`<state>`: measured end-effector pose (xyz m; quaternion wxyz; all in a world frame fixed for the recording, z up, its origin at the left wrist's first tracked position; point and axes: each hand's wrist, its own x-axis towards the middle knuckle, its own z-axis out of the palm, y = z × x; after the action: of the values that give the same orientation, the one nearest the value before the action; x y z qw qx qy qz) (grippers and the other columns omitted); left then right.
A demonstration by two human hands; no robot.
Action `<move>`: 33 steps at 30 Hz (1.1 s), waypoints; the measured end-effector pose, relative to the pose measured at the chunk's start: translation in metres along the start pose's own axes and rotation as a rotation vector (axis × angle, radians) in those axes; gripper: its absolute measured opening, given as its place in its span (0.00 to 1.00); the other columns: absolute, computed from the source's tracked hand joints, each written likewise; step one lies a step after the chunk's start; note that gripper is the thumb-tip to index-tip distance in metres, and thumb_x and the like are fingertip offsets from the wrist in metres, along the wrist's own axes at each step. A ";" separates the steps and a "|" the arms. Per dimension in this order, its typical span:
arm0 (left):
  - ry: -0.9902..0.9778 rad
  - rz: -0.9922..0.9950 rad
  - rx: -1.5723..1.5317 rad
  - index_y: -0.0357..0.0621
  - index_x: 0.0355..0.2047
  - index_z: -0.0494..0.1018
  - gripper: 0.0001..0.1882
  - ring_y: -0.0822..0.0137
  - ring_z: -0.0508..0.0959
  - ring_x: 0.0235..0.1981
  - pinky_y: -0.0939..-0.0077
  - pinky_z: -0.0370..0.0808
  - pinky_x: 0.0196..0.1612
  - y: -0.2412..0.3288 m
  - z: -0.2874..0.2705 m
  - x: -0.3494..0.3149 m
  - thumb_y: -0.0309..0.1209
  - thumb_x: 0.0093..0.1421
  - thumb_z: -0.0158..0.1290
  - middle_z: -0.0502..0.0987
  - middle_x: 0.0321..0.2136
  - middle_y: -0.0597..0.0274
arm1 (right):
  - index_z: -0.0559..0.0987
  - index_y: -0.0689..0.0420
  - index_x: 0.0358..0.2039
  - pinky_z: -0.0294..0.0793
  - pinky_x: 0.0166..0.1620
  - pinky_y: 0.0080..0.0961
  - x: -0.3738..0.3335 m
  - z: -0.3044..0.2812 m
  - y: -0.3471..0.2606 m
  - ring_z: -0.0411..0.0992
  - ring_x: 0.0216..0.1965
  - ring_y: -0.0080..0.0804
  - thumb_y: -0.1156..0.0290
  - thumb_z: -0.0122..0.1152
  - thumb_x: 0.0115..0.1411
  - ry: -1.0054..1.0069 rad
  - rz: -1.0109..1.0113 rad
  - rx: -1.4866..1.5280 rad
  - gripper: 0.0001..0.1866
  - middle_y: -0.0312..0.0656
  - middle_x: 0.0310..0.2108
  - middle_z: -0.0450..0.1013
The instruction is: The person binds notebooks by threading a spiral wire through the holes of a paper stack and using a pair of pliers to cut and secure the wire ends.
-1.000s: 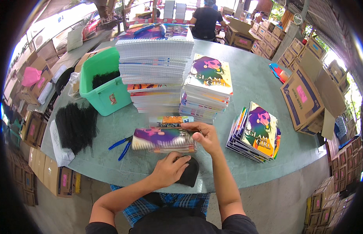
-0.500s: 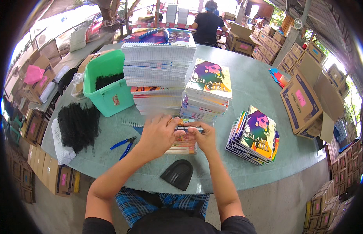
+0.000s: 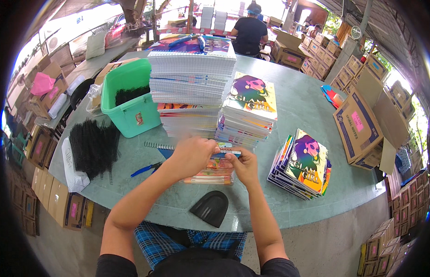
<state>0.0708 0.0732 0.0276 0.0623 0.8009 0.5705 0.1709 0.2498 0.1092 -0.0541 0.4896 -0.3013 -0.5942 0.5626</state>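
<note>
Just in front of the tall stack, a notebook (image 3: 166, 151) with a blue cover is held edge-up between my hands. A spiral coil (image 3: 152, 145) runs along its edge and sticks out past its left end. My left hand (image 3: 193, 153) has its fingers curled closed over the coil near the middle, partly hiding it. My right hand (image 3: 243, 162) pinches the notebook's right end between thumb and fingers. Beneath lies a low pile of colourful notebooks (image 3: 210, 177). Blue-handled pliers (image 3: 143, 171) rest left of my left forearm, partly covered by it. A black curved piece (image 3: 210, 208) lies nearest me.
A tall stack of unbound pages (image 3: 187, 69) and a shorter stack (image 3: 249, 99) stand ahead. Finished spiral notebooks (image 3: 305, 159) sit right. Left are a green bin (image 3: 132, 104) and black coils (image 3: 94, 150). An open carton (image 3: 358, 121) stands far right. A person (image 3: 250, 34) sits beyond the table.
My left hand has shifted slightly right along the notebook's edge, its fingers now more curled. My left forearm now covers more of the pliers. My right hand keeps its pinch.
</note>
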 end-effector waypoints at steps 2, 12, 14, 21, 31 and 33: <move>0.192 0.097 0.048 0.44 0.27 0.73 0.08 0.60 0.72 0.37 0.65 0.65 0.39 0.002 0.009 0.001 0.35 0.52 0.54 0.75 0.26 0.60 | 0.75 0.64 0.41 0.73 0.39 0.17 0.001 -0.003 0.006 0.72 0.34 0.20 0.76 0.60 0.56 0.022 -0.027 -0.117 0.12 0.39 0.36 0.75; 0.426 0.216 0.058 0.42 0.34 0.72 0.12 0.57 0.73 0.35 0.65 0.71 0.35 -0.001 0.003 -0.005 0.36 0.54 0.54 0.73 0.28 0.58 | 0.76 0.62 0.41 0.69 0.44 0.19 0.003 0.006 -0.014 0.71 0.40 0.22 0.76 0.57 0.57 0.063 -0.098 -0.255 0.10 0.40 0.38 0.76; 0.289 0.157 0.069 0.43 0.35 0.73 0.13 0.58 0.72 0.37 0.62 0.67 0.38 -0.003 0.003 -0.006 0.38 0.55 0.53 0.74 0.30 0.60 | 0.76 0.61 0.41 0.69 0.43 0.19 0.002 0.006 -0.015 0.71 0.40 0.23 0.76 0.57 0.57 0.078 -0.072 -0.362 0.10 0.40 0.37 0.76; 0.417 0.216 0.056 0.41 0.33 0.70 0.12 0.57 0.71 0.33 0.63 0.70 0.34 -0.006 0.013 -0.002 0.35 0.53 0.54 0.70 0.27 0.58 | 0.76 0.60 0.43 0.70 0.40 0.19 0.004 0.011 -0.010 0.72 0.36 0.22 0.73 0.59 0.57 0.113 -0.072 -0.375 0.13 0.42 0.33 0.76; 0.373 0.143 0.047 0.43 0.28 0.70 0.12 0.56 0.70 0.38 0.63 0.65 0.39 -0.007 0.012 -0.001 0.37 0.50 0.56 0.71 0.29 0.58 | 0.77 0.61 0.39 0.69 0.44 0.19 0.009 0.008 -0.002 0.70 0.45 0.24 0.73 0.59 0.57 0.100 -0.272 -0.104 0.10 0.43 0.41 0.75; 0.351 0.117 0.007 0.43 0.28 0.71 0.13 0.56 0.70 0.38 0.63 0.65 0.39 0.001 0.008 -0.001 0.39 0.51 0.55 0.72 0.30 0.58 | 0.76 0.62 0.40 0.69 0.44 0.22 0.008 0.003 0.000 0.71 0.42 0.25 0.74 0.60 0.56 0.142 -0.325 -0.296 0.11 0.43 0.39 0.75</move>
<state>0.0742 0.0722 0.0202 -0.0510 0.7908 0.5256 0.3094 0.2441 0.1159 -0.0521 0.5647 -0.3089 -0.6751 0.3604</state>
